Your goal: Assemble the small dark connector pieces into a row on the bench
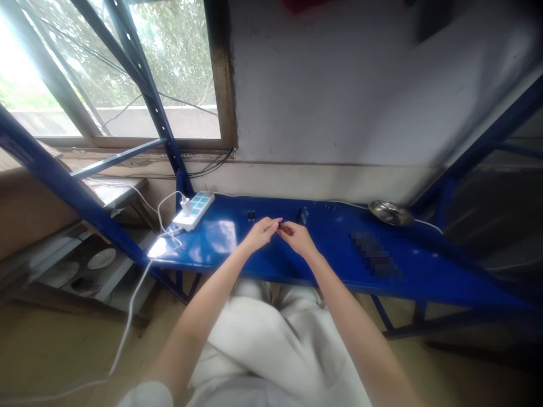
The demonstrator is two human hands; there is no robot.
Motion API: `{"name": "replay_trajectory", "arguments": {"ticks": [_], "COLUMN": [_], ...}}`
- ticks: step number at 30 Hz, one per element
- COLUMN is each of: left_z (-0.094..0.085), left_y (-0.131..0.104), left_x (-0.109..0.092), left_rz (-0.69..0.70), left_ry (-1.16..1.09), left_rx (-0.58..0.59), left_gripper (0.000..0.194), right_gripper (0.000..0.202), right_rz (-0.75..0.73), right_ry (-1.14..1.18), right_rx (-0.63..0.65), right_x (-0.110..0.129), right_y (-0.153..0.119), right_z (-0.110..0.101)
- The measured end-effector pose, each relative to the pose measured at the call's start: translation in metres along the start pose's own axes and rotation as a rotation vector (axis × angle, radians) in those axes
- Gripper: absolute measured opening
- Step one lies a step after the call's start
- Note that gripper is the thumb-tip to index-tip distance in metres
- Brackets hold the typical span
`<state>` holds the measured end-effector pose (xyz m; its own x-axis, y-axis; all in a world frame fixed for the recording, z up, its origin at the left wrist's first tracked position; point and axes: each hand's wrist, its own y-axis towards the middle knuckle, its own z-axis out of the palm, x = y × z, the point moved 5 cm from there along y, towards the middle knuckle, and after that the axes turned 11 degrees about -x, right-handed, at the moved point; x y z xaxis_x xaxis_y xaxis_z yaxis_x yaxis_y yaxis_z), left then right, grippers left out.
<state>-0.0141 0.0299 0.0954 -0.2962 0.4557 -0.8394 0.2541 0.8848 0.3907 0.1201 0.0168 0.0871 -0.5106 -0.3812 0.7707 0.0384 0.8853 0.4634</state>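
Over the blue table (263, 263), my two hands meet near the middle. My right hand (297, 237) is closed around a small reddish-brown object (287, 230). The fingers of my left hand (261, 233) are pressed together at the left end of that object, and what they pinch is too small to make out. Just behind my left hand stand two small black pieces (251, 216). A dark upright piece (299, 215) and some small clear bits (305, 215) lie behind my right hand.
A white power strip (197, 210) with a plug and cable sits at the table's left end. At the back right is a shiny metal bowl (390, 213). A blurred-out dark item (375, 254) lies on the right. Blue rack posts rise at both sides.
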Motion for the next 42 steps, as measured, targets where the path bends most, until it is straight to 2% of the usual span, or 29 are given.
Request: {"name": "replay_trajectory", "arguments": {"ticks": [2,7,9,13,21,31,42], "left_z": [0.002,-0.009,-0.015,-0.018,-0.016,-0.015,-0.015], "left_y": [-0.001,-0.006,-0.010,-0.019,-0.024,-0.026,-0.027], "left_x": [0.019,0.066,0.080,0.096,0.107,0.108,0.108], "left_rz": [-0.081,-0.248,-0.304,-0.355,-0.349,-0.366,-0.381], "left_ry": [-0.024,0.001,0.012,0.024,-0.028,-0.004,-0.007], "left_rx": [-0.047,-0.292,-0.349,-0.369,-0.390,-0.354,-0.367], "left_gripper": [0.045,0.037,0.034,0.031,0.030,0.031,0.030], "right_gripper": [0.030,0.035,0.033,0.029,0.024,0.024,0.024], "right_rz": [0.029,0.199,0.237,0.300,0.349,0.397,0.419], "right_ry": [-0.059,-0.155,-0.205,-0.297,-0.427,-0.488,-0.516], "right_rx": [-0.040,-0.257,-0.280,-0.265,-0.219,-0.174,-0.144], "right_x": [-0.017,-0.063,-0.077,-0.094,-0.104,-0.113,-0.115], "right_y": [-0.002,-0.008,-0.007,0.002,0.019,0.018,0.022], "right_z": [-0.001,-0.013,-0.017,-0.021,-0.018,-0.012,-0.010]}}
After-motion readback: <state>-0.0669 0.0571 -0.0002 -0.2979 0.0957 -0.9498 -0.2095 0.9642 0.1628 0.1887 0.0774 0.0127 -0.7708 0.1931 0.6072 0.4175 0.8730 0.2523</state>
